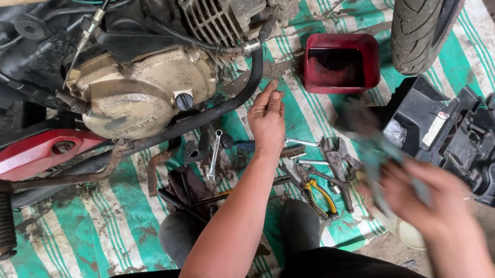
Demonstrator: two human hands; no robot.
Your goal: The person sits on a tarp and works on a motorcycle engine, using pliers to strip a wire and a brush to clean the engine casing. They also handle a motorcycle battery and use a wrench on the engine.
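Here, in the head view, a small bolt [275, 84] is pinched upright in the left hand [267, 121] at frame centre, just below the black exhaust pipe [220, 108]. A blurred bluish rag [376, 154] is gripped by the right hand [431, 197], lower right, farther off.

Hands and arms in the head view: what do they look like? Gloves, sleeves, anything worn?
Both are bare: no gloves and no sleeves on the forearms in view. The left hand and its forearm are sharp in the picture, with no watch, band or ring to be seen. The right hand is smeared by motion blur, so small details such as rings cannot be told there.
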